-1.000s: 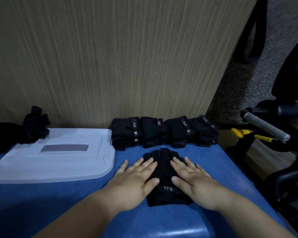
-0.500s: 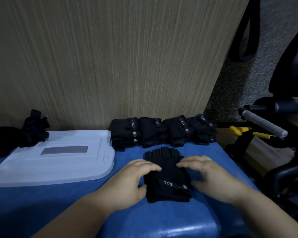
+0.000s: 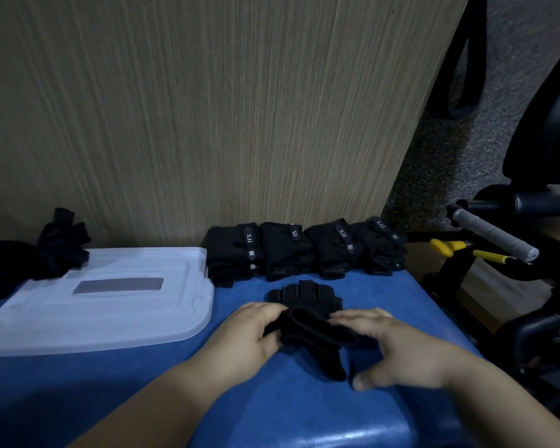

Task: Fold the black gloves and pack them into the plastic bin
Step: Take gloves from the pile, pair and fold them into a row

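Observation:
A black fingerless glove (image 3: 307, 318) lies on the blue surface (image 3: 126, 376) in front of me, its cuff end lifted and curled over toward its finger end. My left hand (image 3: 249, 334) grips the glove's left side with curled fingers. From the other side, my right hand (image 3: 398, 347) holds the raised fold, thumb low near the surface. Several folded black gloves (image 3: 301, 250) stand in a row against the wooden panel behind. A translucent white plastic bin lid (image 3: 110, 315) lies flat at the left.
A loose heap of black gloves (image 3: 46, 250) sits at the far left, partly on the lid. The wooden panel (image 3: 207, 108) walls off the back. Right of the surface's edge are black equipment with a grey handle (image 3: 495, 236) and yellow-handled tools (image 3: 450, 247).
Both hands went from pressing flat on the glove to curling round its sides. The cuff end has come up off the surface and rolled over toward the fingers.

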Demonstrator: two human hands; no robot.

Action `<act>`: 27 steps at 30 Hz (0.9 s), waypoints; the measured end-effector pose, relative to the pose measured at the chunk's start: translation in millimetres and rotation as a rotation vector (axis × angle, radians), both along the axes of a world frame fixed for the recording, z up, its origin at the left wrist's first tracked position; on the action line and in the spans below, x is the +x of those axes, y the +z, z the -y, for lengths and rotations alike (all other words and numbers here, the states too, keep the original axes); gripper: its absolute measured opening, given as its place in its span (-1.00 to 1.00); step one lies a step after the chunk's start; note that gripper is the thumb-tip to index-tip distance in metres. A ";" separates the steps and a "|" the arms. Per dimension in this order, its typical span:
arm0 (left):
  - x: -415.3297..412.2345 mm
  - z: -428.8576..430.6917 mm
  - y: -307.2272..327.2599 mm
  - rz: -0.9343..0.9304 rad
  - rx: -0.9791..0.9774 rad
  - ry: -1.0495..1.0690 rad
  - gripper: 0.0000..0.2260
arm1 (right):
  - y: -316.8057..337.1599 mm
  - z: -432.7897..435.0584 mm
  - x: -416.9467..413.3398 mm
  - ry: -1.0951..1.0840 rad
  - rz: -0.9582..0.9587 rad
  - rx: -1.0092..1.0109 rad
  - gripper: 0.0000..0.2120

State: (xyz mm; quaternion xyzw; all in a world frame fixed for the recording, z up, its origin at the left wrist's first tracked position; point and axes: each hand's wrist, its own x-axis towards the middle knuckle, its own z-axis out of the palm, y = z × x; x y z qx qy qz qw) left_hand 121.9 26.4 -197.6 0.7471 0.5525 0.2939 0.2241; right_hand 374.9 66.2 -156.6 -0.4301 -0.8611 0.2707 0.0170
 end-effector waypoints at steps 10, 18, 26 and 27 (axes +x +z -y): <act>12.5 3.4 13.3 0.322 -0.159 0.233 -0.89 | -16.1 3.2 -25.0 -0.226 -0.486 0.019 -0.64; 14.3 0.6 16.2 0.317 -0.210 0.353 -0.61 | -15.5 2.7 -33.2 -0.410 -0.494 -0.007 -0.74; 20.4 2.9 14.7 0.245 -0.174 0.292 -0.36 | -8.1 4.9 -39.2 -0.589 -0.150 0.147 -0.70; 21.1 3.1 14.3 0.216 -0.169 0.281 -0.37 | -8.4 5.1 -39.3 -0.598 -0.122 0.180 -0.75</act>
